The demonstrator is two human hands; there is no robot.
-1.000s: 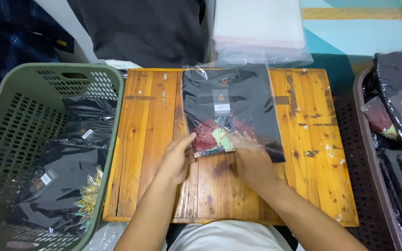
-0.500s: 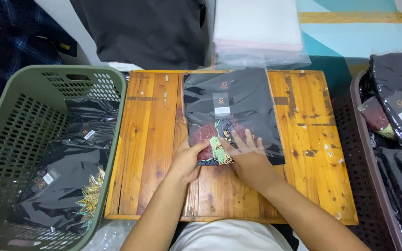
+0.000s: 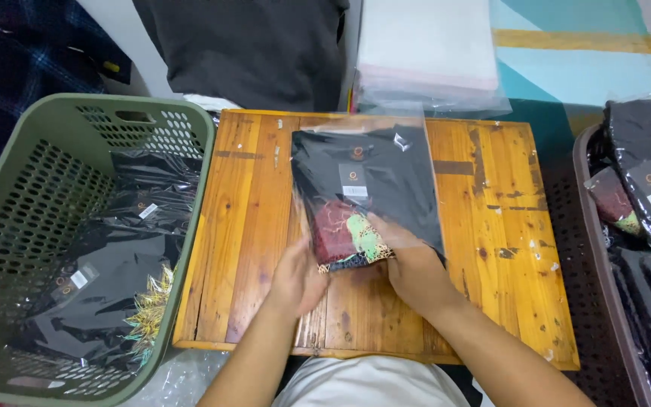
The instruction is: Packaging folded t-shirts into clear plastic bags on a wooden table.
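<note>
Two hands are working the near end of a bagged black garment (image 3: 374, 181) lying on the wooden table (image 3: 491, 226). Left hand (image 3: 295, 279) is a bit blurred, fingers curled under the near edge of the red patterned cloth (image 3: 337, 230) tucked in with it. Right hand (image 3: 416, 264) has its fingers spread flat on the clear bag, pressing beside the green patterned bit (image 3: 363, 237). The garment looks folded square, glossy plastic over it, small tag in the middle. Green basket (image 3: 9, 166) on the left holds more bagged black pieces, and a dark bin (image 3: 600, 249) on the right has others. Far back sits a stack of clear bags (image 3: 427, 45).
</note>
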